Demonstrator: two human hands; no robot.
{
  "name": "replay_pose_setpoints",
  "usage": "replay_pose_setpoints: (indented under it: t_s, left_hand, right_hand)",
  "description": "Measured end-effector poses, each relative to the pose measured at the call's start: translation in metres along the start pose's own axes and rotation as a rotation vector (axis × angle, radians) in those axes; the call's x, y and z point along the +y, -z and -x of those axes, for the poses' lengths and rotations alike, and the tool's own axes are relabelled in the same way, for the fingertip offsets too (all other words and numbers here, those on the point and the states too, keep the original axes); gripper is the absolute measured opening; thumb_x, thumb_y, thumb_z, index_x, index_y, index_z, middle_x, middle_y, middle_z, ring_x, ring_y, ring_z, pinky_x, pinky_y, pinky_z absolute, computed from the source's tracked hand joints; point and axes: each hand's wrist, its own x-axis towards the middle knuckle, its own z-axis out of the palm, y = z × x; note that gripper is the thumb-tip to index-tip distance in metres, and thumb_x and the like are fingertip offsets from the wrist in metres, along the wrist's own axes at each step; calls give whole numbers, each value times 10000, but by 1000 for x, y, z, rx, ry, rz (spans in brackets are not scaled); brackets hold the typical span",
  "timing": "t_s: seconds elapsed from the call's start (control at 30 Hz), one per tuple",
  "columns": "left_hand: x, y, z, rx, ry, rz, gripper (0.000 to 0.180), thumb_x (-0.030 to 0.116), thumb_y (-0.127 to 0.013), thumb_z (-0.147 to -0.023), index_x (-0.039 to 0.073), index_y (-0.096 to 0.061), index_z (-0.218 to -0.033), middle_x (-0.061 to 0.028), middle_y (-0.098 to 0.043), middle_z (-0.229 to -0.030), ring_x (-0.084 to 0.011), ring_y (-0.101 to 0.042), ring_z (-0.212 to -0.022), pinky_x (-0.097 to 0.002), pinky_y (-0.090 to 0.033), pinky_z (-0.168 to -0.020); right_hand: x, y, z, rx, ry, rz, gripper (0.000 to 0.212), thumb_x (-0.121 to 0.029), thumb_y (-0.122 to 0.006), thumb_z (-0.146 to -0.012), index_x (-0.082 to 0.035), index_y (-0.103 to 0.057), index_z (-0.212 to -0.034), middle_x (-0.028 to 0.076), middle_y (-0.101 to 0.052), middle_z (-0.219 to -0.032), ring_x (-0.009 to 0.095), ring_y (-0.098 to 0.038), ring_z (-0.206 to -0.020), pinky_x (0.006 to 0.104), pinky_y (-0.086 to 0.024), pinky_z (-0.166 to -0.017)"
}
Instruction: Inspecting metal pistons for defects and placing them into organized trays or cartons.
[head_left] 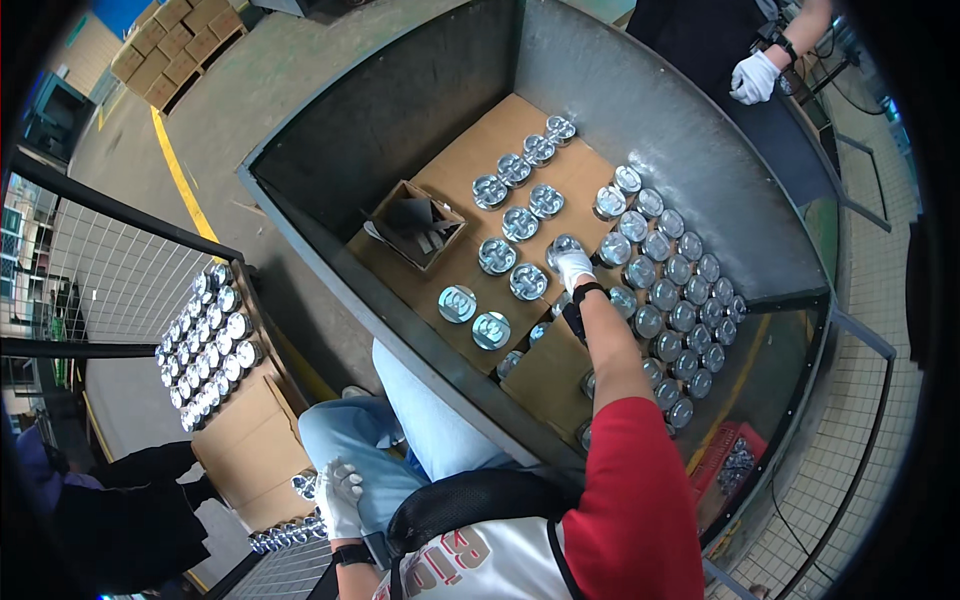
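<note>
Inside a grey metal bin (390, 310), my gloved right hand (574, 265) closes on a shiny metal piston (563, 246) above the cardboard sheet (470, 150). Several more pistons (520, 224) stand in loose rows to its left, and a dense block of them (663, 294) fills the right side. My left hand (340, 495), also gloved, is low by my thigh with its fingers curled; what they hold, if anything, is unclear. A piston (303, 485) sits right beside that hand, whether touching it I cannot tell.
An open cardboard box (415, 228) with dark pieces stands in the bin's left corner. On the left, a cart carries pistons (212, 345) on cardboard (250, 450), a person in dark clothes beside it. Another person's gloved hand (755, 78) hangs beyond the bin. A red crate (728, 462) lies right.
</note>
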Motion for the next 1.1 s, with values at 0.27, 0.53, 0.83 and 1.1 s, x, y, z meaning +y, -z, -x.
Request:
replay_pose_setpoints:
  t_s: [0.27, 0.53, 0.83, 1.1]
  left_hand:
    - [7, 9, 22, 179, -58, -121, 361, 329, -592, -991, 30, -580, -1192, -80, -668, -910, -162, -637, -687, -234, -485, -542]
    - [5, 21, 23, 124, -93, -119, 378, 364, -545, -1012, 42, -595, -1204, -40, -667, -939, -110, -614, -725, -192, -474, -568]
    - [2, 23, 24, 105, -99, -35, 403, 366, -556, -1009, 28, -561, -1229, -57, -664, -958, -125, -626, -738, -205, -477, -571]
    - [-5, 28, 23, 100, -125, -5, 396, 362, -554, -1007, 32, -562, -1227, -75, -662, -966, -146, -630, -742, -224, -482, -582]
  right_hand:
    - [-121, 26, 59, -331, -256, -703, 655, -114, -682, -773, -69, -527, -1408, 218, -566, -1380, 350, -539, -1287, 367, -422, -1072]
    - [-43, 50, 108, -140, -369, -353, 343, -235, -624, -806, -47, -712, -1079, 227, -672, -1162, 391, -633, -1111, 442, -506, -957]
    - [-47, 50, 188, -379, -736, -315, 889, -553, -789, -700, -47, -502, -1372, 179, -593, -1364, 332, -603, -1223, 437, -493, -1007]
    - [-86, 70, 198, -373, -711, -79, 831, -505, -833, -658, -44, -522, -1275, 170, -627, -1286, 298, -648, -1142, 420, -528, -958]
